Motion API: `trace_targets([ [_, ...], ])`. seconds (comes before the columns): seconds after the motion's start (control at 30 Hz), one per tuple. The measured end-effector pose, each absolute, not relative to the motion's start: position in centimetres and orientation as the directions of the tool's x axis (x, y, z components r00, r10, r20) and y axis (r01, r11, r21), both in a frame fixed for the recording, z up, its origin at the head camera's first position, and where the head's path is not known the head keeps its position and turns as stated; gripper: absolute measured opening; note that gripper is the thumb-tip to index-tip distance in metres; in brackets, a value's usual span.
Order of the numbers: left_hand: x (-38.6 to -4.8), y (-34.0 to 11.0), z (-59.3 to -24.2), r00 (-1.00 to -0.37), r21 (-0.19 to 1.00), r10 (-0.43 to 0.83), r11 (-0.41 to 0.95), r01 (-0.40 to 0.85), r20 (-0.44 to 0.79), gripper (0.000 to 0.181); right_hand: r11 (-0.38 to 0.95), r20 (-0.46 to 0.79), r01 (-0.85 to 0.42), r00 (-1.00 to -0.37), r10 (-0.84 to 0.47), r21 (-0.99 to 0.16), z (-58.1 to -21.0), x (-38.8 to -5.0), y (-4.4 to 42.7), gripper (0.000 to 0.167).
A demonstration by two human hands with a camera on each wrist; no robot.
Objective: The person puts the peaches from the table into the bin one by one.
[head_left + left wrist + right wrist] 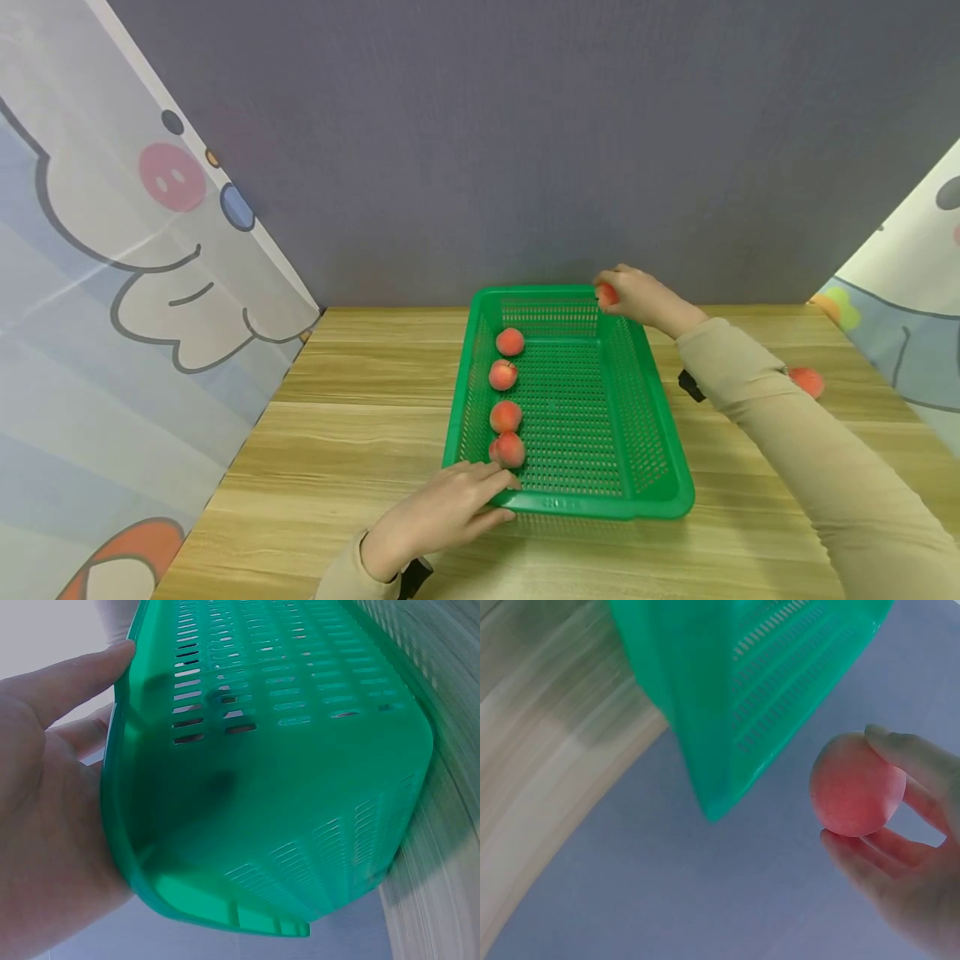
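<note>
A green plastic basket with slotted walls stands on the table. Several red-pink peaches lie in a row along its left inner side, the nearest ones close together. With my left hand I grip the basket's rim at the near left corner, thumb outside and fingers over the edge. Above the far right corner, my right hand pinches another peach between thumb and fingers. That peach is apart from the basket wall in the right wrist view.
Another peach lies on the wooden table to the right, partly hidden by my right sleeve. A grey upright panel borders the table's back. Cartoon-printed sheets hang at both sides.
</note>
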State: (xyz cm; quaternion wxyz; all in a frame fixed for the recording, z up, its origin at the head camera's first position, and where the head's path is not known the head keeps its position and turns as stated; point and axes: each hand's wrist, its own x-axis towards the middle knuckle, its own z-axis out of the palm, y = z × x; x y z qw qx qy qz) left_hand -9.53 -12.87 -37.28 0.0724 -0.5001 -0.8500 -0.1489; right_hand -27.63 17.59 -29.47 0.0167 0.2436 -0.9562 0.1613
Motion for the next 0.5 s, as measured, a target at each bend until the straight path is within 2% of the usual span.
trace_targets([
  [0.5,-9.5,-12.9,-37.3,-0.483,0.193,0.831,0.445,0.875,0.276,0.023,0.795,0.103,-0.499,-0.862,-0.497,-0.344,-31.2,-28.8,13.3,0.036],
])
